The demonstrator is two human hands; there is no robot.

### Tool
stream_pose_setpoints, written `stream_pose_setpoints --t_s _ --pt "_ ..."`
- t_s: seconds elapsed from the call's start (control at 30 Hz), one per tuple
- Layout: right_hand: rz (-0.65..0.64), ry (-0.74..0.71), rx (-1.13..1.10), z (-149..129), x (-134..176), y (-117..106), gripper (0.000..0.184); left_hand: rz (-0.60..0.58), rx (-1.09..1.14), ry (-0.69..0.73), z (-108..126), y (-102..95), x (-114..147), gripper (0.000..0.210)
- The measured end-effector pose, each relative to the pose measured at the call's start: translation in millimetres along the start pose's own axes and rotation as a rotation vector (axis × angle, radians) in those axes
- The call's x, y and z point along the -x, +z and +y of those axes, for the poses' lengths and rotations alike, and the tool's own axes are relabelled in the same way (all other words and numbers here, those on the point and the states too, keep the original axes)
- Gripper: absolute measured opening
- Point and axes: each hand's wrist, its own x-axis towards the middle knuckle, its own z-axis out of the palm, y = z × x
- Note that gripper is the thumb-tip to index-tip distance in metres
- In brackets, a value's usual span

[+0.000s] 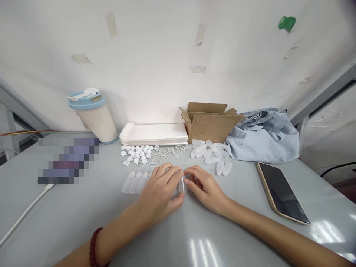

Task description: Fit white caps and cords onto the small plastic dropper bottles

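Note:
A small clear plastic tube (182, 184) stands upright at the middle of the table, between my two hands. My left hand (164, 187) is closed on it, thumb at the base and fingers near the top. The fingertips of my right hand (204, 187) press against its upper right side. A row of several similar tubes with white tops and loops of string (134, 183) lies left of the tube, partly covered by my left hand. Loose white caps (137, 152), a heap of thin white strings (167, 152) and several loose frosted tubes (213, 150) lie behind my hands.
A stack of white sheets or bags (155, 134), an open cardboard box (213, 128) and a light blue cloth (264, 139) line the wall. A tumbler (97, 120) stands at back left, near a blurred device (68, 163) with a cable. A phone (282, 193) lies at right.

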Motion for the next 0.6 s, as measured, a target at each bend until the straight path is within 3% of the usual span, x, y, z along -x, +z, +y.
stream_pose_setpoints --t_s 0.23,0.6 --pt "0.007 -0.110 0.094 4.7 1.5 3.6 0.019 -0.072 -0.051 -0.016 -2.4 3.7 2.3 0.031" --pt "-0.021 -0.111 0.085 5.0 0.0 2.9 0.023 -0.113 -0.043 -0.049 -1.8 2.1 2.5 0.034"
